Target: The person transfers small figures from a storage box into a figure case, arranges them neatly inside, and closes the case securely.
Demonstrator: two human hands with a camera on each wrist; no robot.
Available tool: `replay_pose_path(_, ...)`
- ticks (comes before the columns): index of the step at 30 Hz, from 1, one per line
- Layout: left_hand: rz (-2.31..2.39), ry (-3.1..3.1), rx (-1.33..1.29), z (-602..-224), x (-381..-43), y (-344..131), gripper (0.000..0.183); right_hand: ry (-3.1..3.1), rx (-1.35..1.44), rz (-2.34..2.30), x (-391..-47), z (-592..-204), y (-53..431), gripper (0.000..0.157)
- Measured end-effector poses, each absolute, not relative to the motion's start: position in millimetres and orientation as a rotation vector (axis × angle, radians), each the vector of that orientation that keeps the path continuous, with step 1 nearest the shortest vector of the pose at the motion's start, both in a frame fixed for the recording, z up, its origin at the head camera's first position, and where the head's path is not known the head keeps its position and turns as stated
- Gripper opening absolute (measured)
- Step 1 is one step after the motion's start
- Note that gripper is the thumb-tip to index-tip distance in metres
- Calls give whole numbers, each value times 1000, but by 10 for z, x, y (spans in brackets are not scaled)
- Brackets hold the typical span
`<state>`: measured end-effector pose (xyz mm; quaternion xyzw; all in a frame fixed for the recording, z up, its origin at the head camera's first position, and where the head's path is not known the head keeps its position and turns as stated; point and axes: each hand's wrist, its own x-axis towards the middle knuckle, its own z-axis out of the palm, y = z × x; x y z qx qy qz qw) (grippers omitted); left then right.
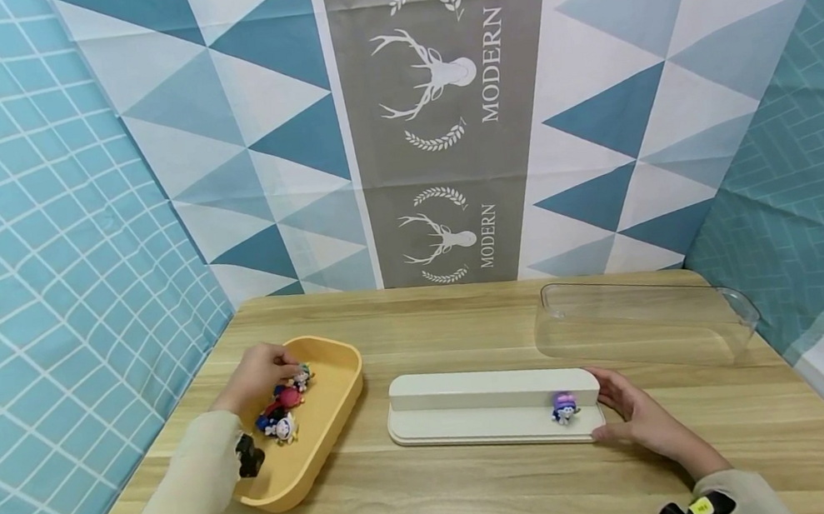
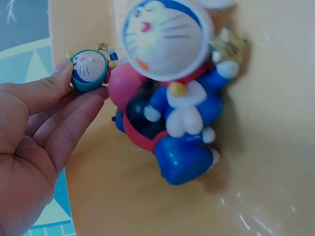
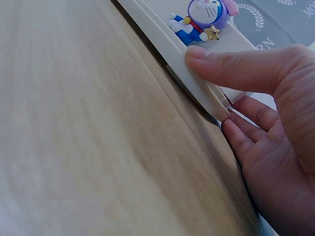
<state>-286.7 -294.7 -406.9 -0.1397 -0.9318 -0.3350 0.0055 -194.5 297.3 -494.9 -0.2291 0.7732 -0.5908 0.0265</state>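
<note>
Left hand [image 1: 262, 375]'s got a teal-hooded figurine [image 2: 90, 72] pinched between thumb and fingers, over the left side of the yellow-orange tray [image 1: 332, 424]. More figurines [image 1: 282, 419] bunch up by that wall, so room's tight there; the tray's right half is bare floor. Right hand [image 1: 636, 416] grips the white stand [image 1: 468, 427] by its right end, near a purple-hooded figurine [image 1: 565, 410]. A strip of worktop [image 1: 483, 501] separates tray and stand. Clear cover [image 1: 645, 324]'s at back right, near the edge.
</note>
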Motion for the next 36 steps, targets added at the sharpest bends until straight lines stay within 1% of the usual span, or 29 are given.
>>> replay_pose_path(2,-1124,-2911,-382,-4063,-2870,-2950,11,2387,-710,-1825,-1946,-4950,2974,94)
replay_pose_path(8,-1318,-2865,-326,-4000,-2887,-2933,10,2386,-718,-1828,-1945,-4949,2976,94)
replay_pose_path(18,-1514,-2797,-330,-3828,-2854,-2803,12,2389,-712,-1827,-1938,-4952,2974,93)
replay_pose_path(26,-1582,-2725,-326,-3689,-2778,-2718,23,2394,-713,-1826,-1941,-4949,2971,93)
replay_pose_path(36,-1696,-2665,-383,-3628,-2770,-2583,29,2399,-721,-1828,-1944,-4951,2968,94)
